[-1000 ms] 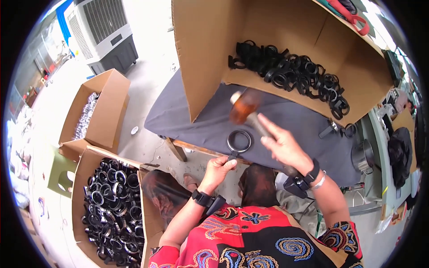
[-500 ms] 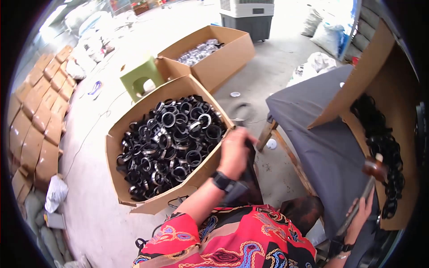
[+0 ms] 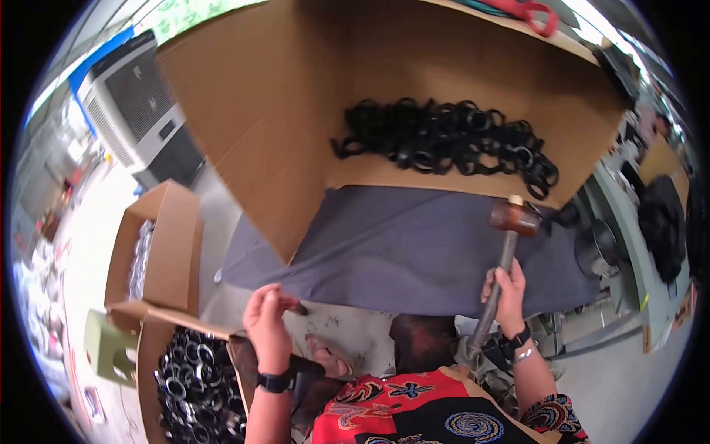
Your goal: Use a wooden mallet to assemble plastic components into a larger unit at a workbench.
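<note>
My right hand (image 3: 506, 292) is closed around the grey handle of a mallet (image 3: 515, 217) with a brown head, held upright at the front of a cloth-covered table. My left hand (image 3: 268, 325) is raised near the table's front left, above the edge of a carton. Its fingers are loosely curled with the thumb apart, and I see nothing in them. Several black rings (image 3: 444, 137) lie heaped in a large cardboard box (image 3: 473, 66) that rests on its side on the table. More black and silver rings (image 3: 194, 381) fill the carton (image 3: 151, 399) at lower left.
The grey cloth (image 3: 370, 244) covers the table. A long carton (image 3: 174, 251) with clear-wrapped items and a green stool (image 3: 103, 348) stand at left, below an air cooler (image 3: 140, 111). A metal pot (image 3: 596, 248) sits at right beside a pale bench (image 3: 629, 229).
My view has swung right from the ring-filled carton to the table and large box. My left hand has left the carton's edge; a blurred ring beyond it is gone. My right hand still holds the mallet.
</note>
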`<state>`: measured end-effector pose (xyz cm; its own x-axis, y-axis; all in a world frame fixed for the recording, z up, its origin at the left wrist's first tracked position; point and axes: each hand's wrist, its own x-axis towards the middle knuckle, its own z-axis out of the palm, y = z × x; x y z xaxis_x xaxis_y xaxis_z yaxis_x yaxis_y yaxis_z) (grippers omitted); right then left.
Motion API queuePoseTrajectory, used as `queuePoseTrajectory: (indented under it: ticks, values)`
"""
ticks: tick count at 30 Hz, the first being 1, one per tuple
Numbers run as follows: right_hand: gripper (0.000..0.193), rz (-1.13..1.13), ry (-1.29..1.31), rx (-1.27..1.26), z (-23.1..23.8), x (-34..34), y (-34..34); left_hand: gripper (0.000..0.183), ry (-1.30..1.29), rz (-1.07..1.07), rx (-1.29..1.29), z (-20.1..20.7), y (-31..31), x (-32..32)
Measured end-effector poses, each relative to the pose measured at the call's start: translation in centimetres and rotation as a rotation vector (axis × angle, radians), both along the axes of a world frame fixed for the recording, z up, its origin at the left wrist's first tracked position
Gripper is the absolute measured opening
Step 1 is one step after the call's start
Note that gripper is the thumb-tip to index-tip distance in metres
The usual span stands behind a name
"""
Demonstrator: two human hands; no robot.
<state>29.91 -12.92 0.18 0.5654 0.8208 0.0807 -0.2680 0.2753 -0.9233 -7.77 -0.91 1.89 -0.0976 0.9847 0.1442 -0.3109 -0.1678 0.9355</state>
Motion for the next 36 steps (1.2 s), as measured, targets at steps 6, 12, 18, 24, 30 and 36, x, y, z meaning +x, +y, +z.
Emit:
queuePoseTrajectory:
  ticks: [6, 12, 18, 24, 30, 36]
  values:
    - [0.026, 0.016, 0.02, 0.097, -0.8, 0.0, -0.2, 0.016, 0.441, -0.516, 0.132, 4.3, 6.9, 14.1]
    - [0.021, 0.027, -0.064, 0.038, -0.2, 0.1, -1.0, 0.018, 0.771, -0.914, 0.529, 2.3, 8.5, 29.1]
    - [0.023, 0.039, -0.119, 0.106, -1.3, 0.2, -1.2, 0.031, 0.07, -1.448, 0.458, -4.4, 8.6, 41.5]
    - [0.025, 0.024, -0.103, 0.06, -1.1, 0.5, -1.1, 0.023, 0.013, -1.594, 0.171, -7.2, 7.9, 45.2]
    - [0.024, -0.025, -0.143, 0.073, -1.1, 0.2, -0.9, 0.012, 0.4, -1.04, -0.084, -0.4, 6.4, 35.4]
    - [0.022, 0.018, -0.137, 0.059, -1.3, 0.4, -0.5, 0.032, 0.203, -0.651, -0.168, 1.5, 3.6, 15.0]
